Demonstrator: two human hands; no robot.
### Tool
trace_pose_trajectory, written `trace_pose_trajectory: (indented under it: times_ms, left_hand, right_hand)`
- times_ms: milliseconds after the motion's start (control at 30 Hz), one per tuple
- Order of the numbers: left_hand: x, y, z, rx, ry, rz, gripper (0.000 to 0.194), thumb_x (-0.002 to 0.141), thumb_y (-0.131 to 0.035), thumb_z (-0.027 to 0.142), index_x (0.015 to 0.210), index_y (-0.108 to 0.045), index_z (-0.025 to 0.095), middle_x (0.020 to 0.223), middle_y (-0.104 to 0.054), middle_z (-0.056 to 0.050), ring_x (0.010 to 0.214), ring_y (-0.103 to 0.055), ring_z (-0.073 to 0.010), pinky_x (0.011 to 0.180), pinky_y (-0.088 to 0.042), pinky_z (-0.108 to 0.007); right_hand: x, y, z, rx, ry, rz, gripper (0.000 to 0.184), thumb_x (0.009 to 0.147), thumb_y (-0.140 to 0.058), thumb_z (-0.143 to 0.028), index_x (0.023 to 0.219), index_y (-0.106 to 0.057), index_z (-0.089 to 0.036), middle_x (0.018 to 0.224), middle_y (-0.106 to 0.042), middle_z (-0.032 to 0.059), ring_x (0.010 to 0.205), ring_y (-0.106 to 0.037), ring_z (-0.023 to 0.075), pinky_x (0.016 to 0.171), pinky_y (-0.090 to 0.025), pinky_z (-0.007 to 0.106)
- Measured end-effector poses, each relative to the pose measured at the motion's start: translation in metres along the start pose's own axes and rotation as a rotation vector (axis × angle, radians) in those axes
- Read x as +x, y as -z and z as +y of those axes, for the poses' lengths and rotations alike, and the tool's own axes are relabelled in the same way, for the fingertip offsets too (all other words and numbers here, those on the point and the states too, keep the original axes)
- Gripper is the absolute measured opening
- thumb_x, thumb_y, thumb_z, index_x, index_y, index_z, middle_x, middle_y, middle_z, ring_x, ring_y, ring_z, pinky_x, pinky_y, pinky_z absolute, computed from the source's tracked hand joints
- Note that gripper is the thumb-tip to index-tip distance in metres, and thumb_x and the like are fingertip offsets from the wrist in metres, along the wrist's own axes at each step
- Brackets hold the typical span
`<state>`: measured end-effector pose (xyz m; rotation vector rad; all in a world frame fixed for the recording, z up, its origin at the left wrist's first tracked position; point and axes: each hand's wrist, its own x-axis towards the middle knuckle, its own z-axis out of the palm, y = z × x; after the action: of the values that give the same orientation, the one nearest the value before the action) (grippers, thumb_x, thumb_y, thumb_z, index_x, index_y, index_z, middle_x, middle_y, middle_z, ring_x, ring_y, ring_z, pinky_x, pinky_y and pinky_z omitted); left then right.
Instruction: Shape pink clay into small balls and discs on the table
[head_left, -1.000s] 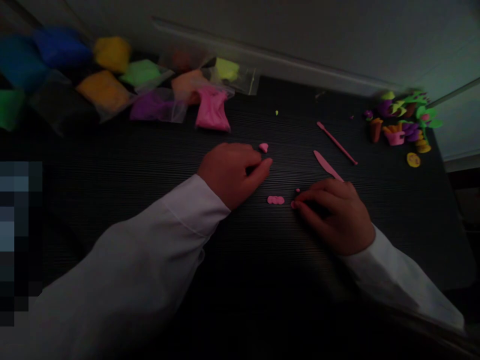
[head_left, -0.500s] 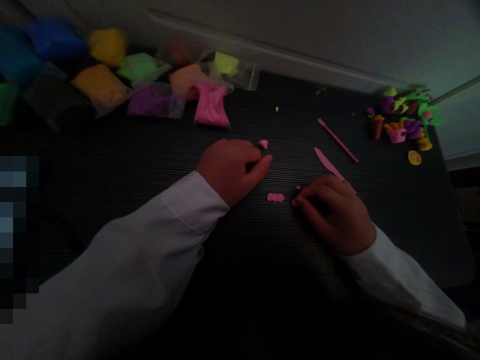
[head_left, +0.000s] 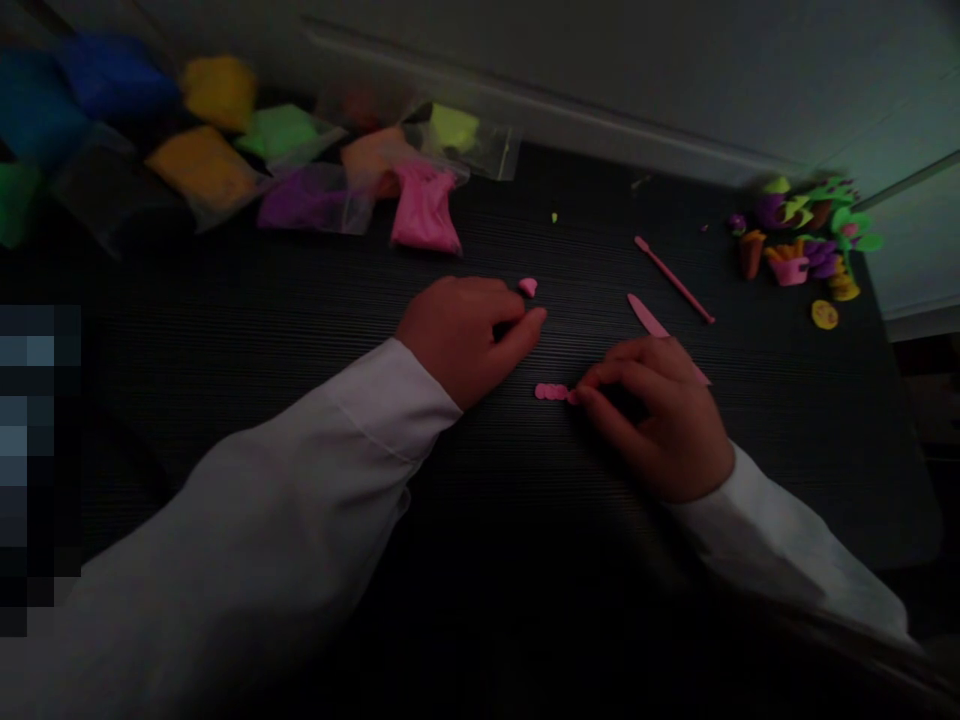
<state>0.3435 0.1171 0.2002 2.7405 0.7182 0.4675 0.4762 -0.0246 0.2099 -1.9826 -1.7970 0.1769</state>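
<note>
My right hand pinches a small flattened pink clay disc between thumb and forefinger, at the right end of a row of overlapping pink clay discs. Whether the pinched disc touches the row I cannot tell. My left hand rests on the black table with its fingers loosely curled and the thumb apart, holding nothing. Just beyond its fingers sits a lump of pink clay. A pink plastic knife lies partly hidden behind my right hand, and a thin pink modelling stick lies beyond it.
Several bags of coloured clay crowd the back left, with a pink bag nearest my left hand. Finished clay figures cluster at the right edge, among them a pink cup and a yellow face disc. A wall bounds the table's far side.
My right hand has moved left with the pink clay disc, bringing it to the end of the row. A tiny pink ball beside its fingers is now out of sight. My left hand stays put.
</note>
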Motion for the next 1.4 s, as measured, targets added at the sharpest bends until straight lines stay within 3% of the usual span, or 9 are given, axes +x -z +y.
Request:
trace_pose_trajectory:
  times_ms: [200,1100,1400]
  left_hand:
    - [-0.0007,-0.0018,-0.0001,-0.009,-0.01,0.008,0.04,0.081,-0.028,0.036,0.062,-0.057,0.016,0.064,-0.054,-0.001,0.065,-0.05,-0.0115,0.061,-0.032,-0.025]
    - [-0.0007,-0.0013,0.0012,-0.051,-0.003,0.039,0.038,0.08,-0.031,0.035,0.059,-0.056,0.017,0.061,-0.054,-0.002,0.064,-0.051,-0.0131,0.059,-0.032,-0.026]
    - [-0.0016,-0.0009,0.0005,-0.188,-0.01,0.074,0.033,0.079,-0.035,0.035,0.064,-0.058,0.017,0.069,-0.058,-0.003,0.072,-0.052,-0.0137,0.068,-0.036,-0.028]
  right_hand:
    - [0.0031,-0.0044,-0.0006,-0.051,0.005,0.014,0.009,0.07,-0.053,-0.026,0.075,-0.059,-0.021,0.095,-0.053,0.0038,0.091,-0.046,0.0199,0.078,-0.033,0.038]
    - [0.0017,-0.0042,0.0036,-0.028,-0.008,0.016,0.012,0.069,-0.054,-0.025,0.078,-0.061,-0.022,0.092,-0.054,0.0043,0.089,-0.048,0.0206,0.077,-0.036,0.039]
    - [0.0017,-0.0022,-0.0011,0.046,-0.035,0.041,0.014,0.07,-0.052,-0.023,0.081,-0.06,-0.021,0.091,-0.054,0.0049,0.09,-0.049,0.0197,0.078,-0.038,0.039]
